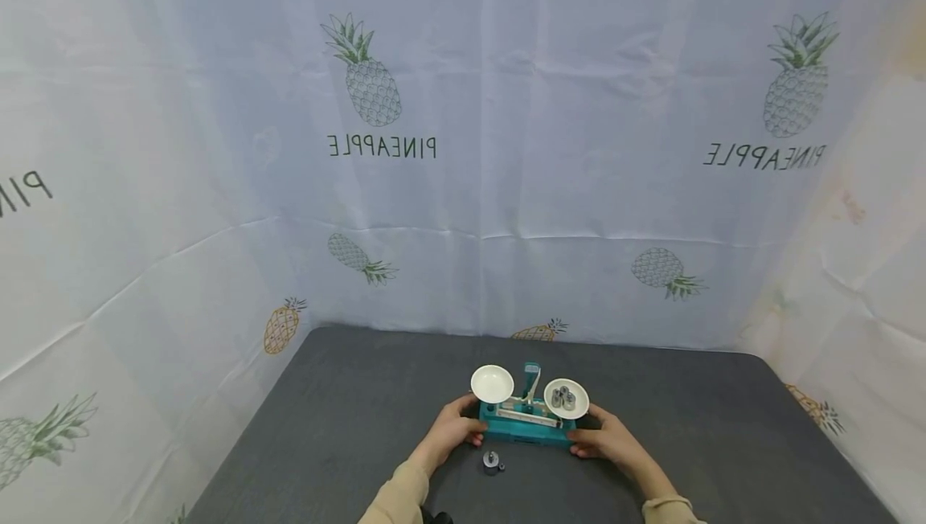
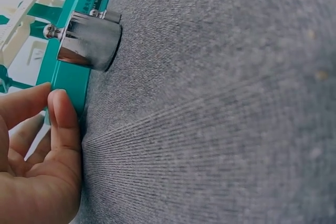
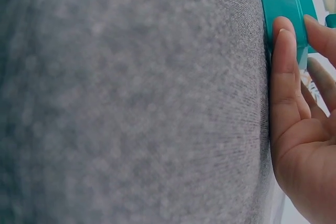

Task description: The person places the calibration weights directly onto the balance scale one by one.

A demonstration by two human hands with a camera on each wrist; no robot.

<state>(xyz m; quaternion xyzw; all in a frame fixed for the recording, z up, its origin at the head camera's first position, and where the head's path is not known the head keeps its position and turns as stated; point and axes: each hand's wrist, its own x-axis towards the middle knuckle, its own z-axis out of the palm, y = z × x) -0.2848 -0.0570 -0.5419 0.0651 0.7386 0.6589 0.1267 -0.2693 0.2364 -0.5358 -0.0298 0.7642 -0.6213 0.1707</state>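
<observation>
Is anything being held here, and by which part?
Yes: a teal-and-white two-pan balance scale. The left hand grips the left end of its oblong, plastic-looking teal base; the right hand grips the right end.

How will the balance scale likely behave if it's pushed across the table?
The balance scale may slide as one stiff piece: its teal base looks like hard plastic. Its raised pans may rock, perched above that base. The metal weights standing in the right-hand pan look smooth, so they could slide or topple.
</observation>
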